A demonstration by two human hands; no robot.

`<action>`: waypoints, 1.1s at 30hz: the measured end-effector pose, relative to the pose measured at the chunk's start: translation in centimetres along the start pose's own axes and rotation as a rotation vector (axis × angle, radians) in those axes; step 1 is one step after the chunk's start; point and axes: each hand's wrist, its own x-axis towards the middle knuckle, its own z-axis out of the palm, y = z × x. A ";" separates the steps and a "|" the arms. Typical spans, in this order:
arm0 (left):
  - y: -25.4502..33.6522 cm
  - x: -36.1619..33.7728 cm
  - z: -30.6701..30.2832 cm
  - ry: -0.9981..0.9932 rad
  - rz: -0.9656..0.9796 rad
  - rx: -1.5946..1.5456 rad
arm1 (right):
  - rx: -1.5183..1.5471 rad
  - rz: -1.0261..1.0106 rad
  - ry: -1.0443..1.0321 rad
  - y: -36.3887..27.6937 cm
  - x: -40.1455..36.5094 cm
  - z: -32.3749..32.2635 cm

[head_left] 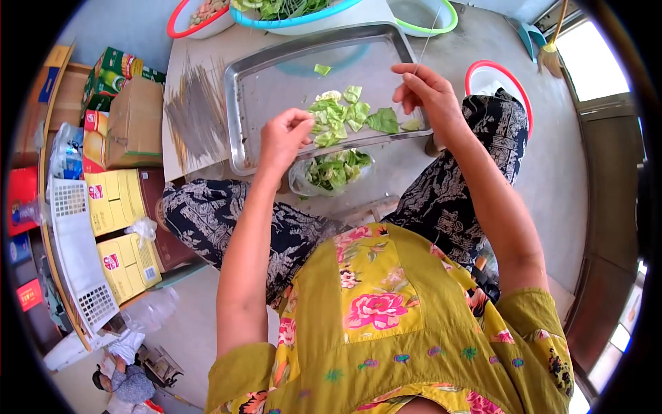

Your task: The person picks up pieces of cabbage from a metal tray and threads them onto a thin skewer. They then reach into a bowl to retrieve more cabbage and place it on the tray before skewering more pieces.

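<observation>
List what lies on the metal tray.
On the tray: a cluster of green leaf pieces by its near edge, one stray piece farther back. The left hand covers whatever lies beneath it.

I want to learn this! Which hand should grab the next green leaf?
Probably the left hand: its fingertips are already at the green leaf pieces on the metal tray. The right hand is busy pinching a thin stick.

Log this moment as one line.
left hand: touching leaf pieces on tray | right hand: pinching skewer above tray | bag of greens: by tray's near edge
</observation>
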 end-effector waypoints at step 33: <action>-3.1 6.7 6.4 -0.059 0.338 0.837 | -0.080 -0.012 -0.014 1.3 0.6 0.0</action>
